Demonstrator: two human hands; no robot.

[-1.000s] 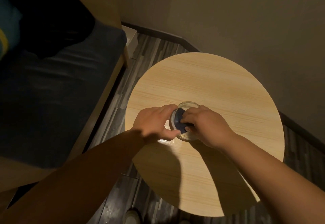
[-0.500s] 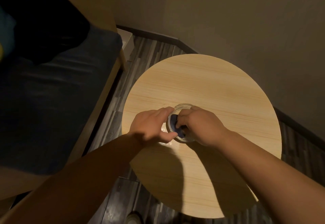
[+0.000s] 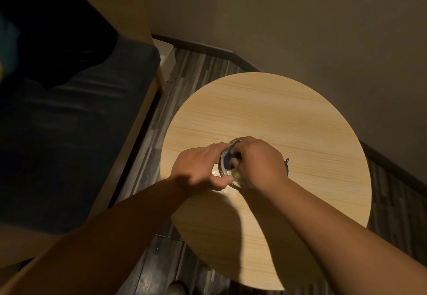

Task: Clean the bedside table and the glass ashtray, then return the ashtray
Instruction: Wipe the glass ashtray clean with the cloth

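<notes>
The glass ashtray (image 3: 232,174) sits tilted near the round desk's (image 3: 288,119) left edge, its mouth facing left. The left hand (image 3: 198,169) wraps its grip round the rim; the right hand (image 3: 258,162) pinches a dark cloth (image 3: 228,158) inside. The desk's far half lies bare.

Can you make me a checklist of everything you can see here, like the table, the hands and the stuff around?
Surface: round wooden table, bare apart from the job's things.
Job's things: glass ashtray with dark blue cloth pressed inside.
Clutter: nothing seen.
Hands: left hand grips the ashtray's side; right hand pushes the cloth in.
Cables: nothing seen.
Surroundings: dark bed on the left, plank floor, plain walls, a shoe below.
</notes>
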